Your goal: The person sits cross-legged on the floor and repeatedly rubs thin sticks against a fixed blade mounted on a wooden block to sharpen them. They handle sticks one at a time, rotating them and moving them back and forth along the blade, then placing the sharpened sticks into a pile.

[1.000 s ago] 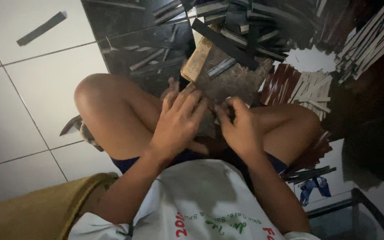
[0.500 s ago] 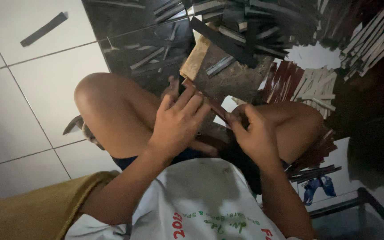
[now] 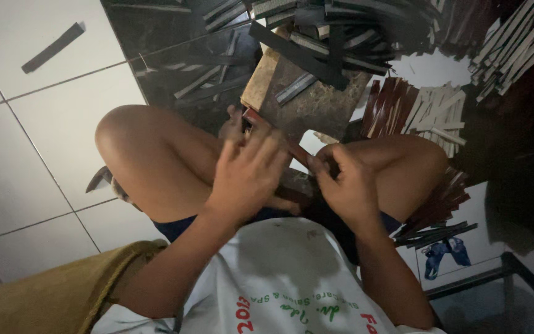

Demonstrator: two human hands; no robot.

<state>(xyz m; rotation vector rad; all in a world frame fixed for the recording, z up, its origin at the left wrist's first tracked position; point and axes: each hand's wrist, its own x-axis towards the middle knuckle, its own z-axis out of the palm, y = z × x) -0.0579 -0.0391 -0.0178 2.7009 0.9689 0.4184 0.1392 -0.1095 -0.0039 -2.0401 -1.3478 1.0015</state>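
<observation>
I sit cross-legged on a tiled floor with both hands between my knees. My left hand [image 3: 248,176] is curled over one end of a thin reddish-brown strip [image 3: 296,152], its fingers spread across it. My right hand [image 3: 348,185] pinches the strip's other end near my right knee. The strip slants from upper left to lower right between the hands, and my left fingers hide part of it. Just beyond the hands lies a worn wooden block [image 3: 304,102] with dark strips resting on top.
A heap of dark strips [image 3: 341,28] lies past the block. To the right are reddish strips [image 3: 389,106], pale strips [image 3: 437,114] and a further stack [image 3: 514,43]. One dark strip [image 3: 54,46] lies on white tile at far left. A metal frame [image 3: 517,275] stands at lower right.
My right hand has slid away from the left, toward my right knee, baring more of the strip between them. The left hand stays over the strip's far end.
</observation>
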